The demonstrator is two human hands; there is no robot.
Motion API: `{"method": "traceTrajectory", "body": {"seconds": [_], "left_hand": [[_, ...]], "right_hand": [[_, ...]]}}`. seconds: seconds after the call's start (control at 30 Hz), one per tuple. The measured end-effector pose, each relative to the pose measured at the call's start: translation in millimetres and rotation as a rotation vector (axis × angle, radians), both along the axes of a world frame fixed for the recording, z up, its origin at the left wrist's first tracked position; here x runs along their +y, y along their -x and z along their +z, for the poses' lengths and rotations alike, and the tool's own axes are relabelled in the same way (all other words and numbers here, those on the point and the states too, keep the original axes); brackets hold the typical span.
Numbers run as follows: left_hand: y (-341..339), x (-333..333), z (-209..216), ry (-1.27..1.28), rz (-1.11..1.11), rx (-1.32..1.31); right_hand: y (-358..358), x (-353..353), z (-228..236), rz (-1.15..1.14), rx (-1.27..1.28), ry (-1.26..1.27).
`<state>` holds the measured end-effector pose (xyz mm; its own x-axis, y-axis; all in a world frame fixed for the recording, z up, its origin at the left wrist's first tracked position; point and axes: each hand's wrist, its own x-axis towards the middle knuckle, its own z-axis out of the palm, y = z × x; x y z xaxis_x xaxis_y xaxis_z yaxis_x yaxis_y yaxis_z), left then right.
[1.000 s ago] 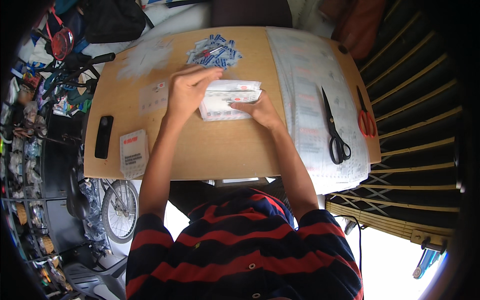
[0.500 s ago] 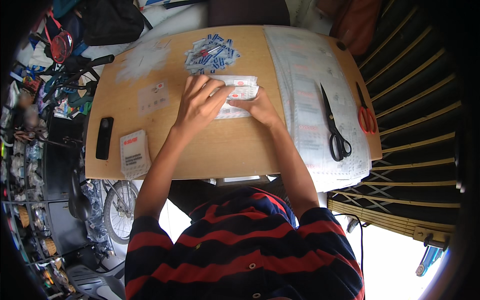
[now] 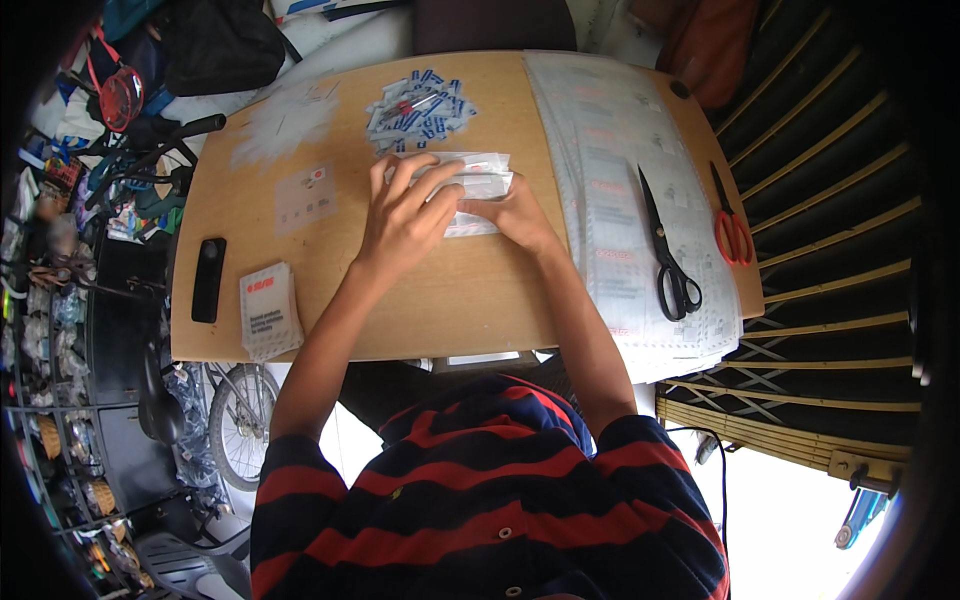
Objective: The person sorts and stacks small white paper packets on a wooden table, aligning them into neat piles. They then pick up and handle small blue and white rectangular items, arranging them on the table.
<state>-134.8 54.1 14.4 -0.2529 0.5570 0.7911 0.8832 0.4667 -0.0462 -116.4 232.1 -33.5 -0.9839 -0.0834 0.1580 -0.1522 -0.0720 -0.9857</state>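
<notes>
1. Gripping white packets [image 3: 490, 184] at their R edge w/ my R hand [image 3: 515, 211], I'm laying my thumb across the near side; the other R fingers are mostly hiding behind, so can't tell exactly how they're sitting.
2. My L hand [image 3: 405, 212] is arching over the packets' L side, fingers bent & a bit spread; can't tell if the tips are pinching anything.
3. Packets are sitting btwn my hands, nr the middle of the wooden table [image 3: 440, 305], toward its far side.
4. Blue-and-white sachets [image 3: 432, 122] are lying heaped just beyond.
5. One clear bag [image 3: 305, 200] is lying flat, L of my L hand.
6. Black phone [image 3: 207, 280] & white card stack [image 3: 268, 308] are resting nr the L edge.
7. Black scissors [image 3: 667, 262] are lying on printed sheets [image 3: 608, 225], R side; red-handled scissors [image 3: 728, 228] are lying just beside.
</notes>
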Motion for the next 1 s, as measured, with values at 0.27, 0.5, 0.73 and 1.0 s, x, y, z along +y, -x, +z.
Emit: {"method": "traceTrajectory", "body": {"seconds": [0.27, 0.5, 0.73, 1.0], "left_hand": [[-5, 3, -5, -0.036, 0.004, -0.109], [-10, 3, 26, -0.039, 0.022, -0.146], [-4, -1, 44, 0.026, 0.020, -0.228], [-7, -27, 76, 0.247, 0.101, -0.581]], "right_hand": [[2, 0, -4, 0.003, 0.009, 0.018], [1, 2, -6, 0.025, -0.035, 0.039], [1, 1, -8, 0.034, -0.029, 0.084], [-7, 10, 42, 0.050, 0.261, -0.408]]}}
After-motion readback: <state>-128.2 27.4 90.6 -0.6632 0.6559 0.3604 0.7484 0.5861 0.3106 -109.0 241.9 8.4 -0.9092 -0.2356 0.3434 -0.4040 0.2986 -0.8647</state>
